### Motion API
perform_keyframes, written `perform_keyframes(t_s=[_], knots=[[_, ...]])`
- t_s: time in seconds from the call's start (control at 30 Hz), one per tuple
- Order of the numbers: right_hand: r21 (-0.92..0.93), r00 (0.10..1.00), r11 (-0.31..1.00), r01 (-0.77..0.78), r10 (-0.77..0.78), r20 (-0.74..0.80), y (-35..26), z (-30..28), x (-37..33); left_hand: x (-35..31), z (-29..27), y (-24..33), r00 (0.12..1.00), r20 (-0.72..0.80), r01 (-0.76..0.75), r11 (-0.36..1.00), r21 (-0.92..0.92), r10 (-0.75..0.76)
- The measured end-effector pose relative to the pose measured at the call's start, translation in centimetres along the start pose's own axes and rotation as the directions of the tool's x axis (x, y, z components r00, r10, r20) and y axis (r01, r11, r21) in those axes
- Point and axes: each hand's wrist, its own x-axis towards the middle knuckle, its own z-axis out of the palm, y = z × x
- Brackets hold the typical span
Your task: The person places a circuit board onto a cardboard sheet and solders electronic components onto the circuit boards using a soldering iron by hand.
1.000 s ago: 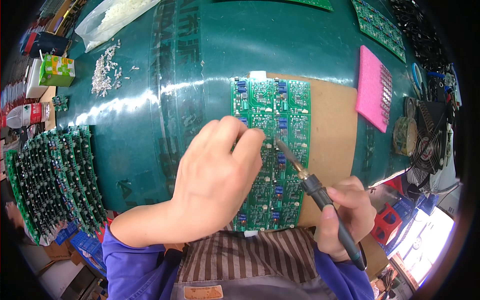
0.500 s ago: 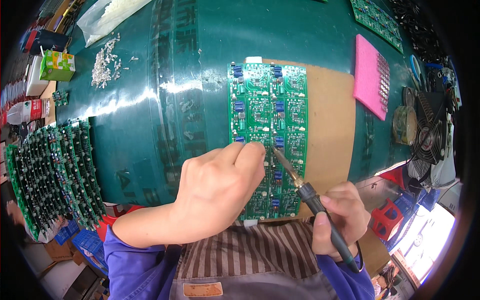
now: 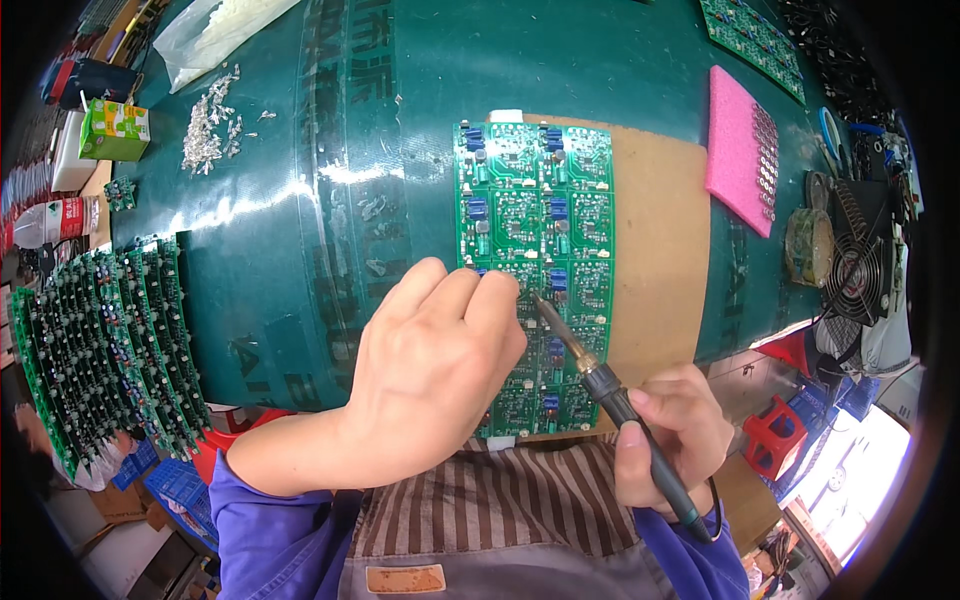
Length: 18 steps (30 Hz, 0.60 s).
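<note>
A green circuit board panel (image 3: 585,225), covered with small parts and blue components, lies before me on a brown sheet (image 3: 660,250). My right hand (image 3: 672,430) grips a soldering iron (image 3: 606,385) by its dark handle. The iron's tip meets the middle of the board, close by my left fingers. Over the board's left side, my left hand (image 3: 430,350) is closed with its fingertips pressed together and pointing down. Whatever those fingers pinch is hidden behind the hand.
A row of circuit boards (image 3: 110,350) stands at the left edge. Small clear parts (image 3: 208,130) lie in a pile near a plastic bag (image 3: 215,40) and a green drink carton (image 3: 115,130). At right are pink foam (image 3: 735,150) holding metal pieces, a tape roll (image 3: 808,245) and a fan (image 3: 858,280).
The soldering iron's tip has shifted slightly left, toward my left fingers. My left hand has rolled a little, its knuckles now higher. The board has barely moved.
</note>
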Motion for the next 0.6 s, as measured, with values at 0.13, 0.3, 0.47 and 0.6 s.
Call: perform_keyframes(t_s=[0.13, 0.3, 0.47, 0.6], knots=[[-0.005, 1.000, 1.000, -0.001, 0.001, 0.002, 0.0, 0.2, -0.1, -0.2, 0.1, 0.0, 1.000, 0.004, 0.031, 0.995, -0.090, -0.031], [0.008, 1.000, 1.000, 0.002, -0.002, -0.005, 0.1, 0.4, -0.1, -0.3, 0.3, 0.0, 0.999, -0.007, 0.035, 0.996, -0.087, -0.035], [0.015, 1.000, 1.000, -0.003, 0.003, -0.021, 0.0, 0.0, -0.1, 0.0, 0.2, 0.4, 0.999, 0.013, 0.032, 0.998, -0.056, -0.031], [0.021, 0.993, 0.999, -0.033, 0.035, -0.111, -0.1, -1.7, -0.9, 0.2, -0.1, 0.5, 1.000, 0.003, -0.007, 0.996, -0.094, 0.007]])
